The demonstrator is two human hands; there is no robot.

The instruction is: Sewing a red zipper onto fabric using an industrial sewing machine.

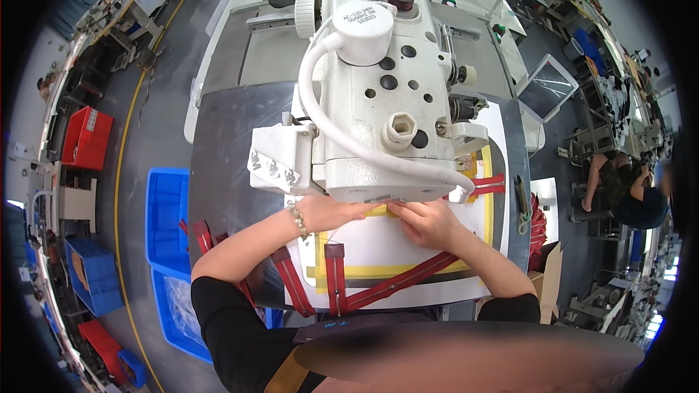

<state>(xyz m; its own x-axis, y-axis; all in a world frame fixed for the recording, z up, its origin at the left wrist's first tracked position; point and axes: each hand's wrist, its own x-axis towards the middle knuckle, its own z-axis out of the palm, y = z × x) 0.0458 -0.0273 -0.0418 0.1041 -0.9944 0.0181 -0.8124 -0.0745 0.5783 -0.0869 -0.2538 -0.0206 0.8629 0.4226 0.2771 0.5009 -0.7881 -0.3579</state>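
A large white sewing machine (393, 102) hides the spot where my fingers work. My left hand (331, 215) reaches in under the front of its head, fingers stretched out to the right and partly hidden. My right hand (431, 224) is closed, fingers bent and pressed together close to the left fingertips; what they hold is hidden. Beneath both hands lies a white sheet (382, 241) edged with yellow tape (364, 271). A red zipper strip (400, 282) slants toward my right wrist. A shorter red zipper piece (336, 276) with a dark red end tab hangs near the front edge.
More red zipper strips (295, 284) trail over the table's front left. Blue bins (167, 225) stand on the floor at left. Thread snips (521, 200) lie at the table's right edge, near a cardboard box (547, 280). A person (637, 193) sits farther off at right.
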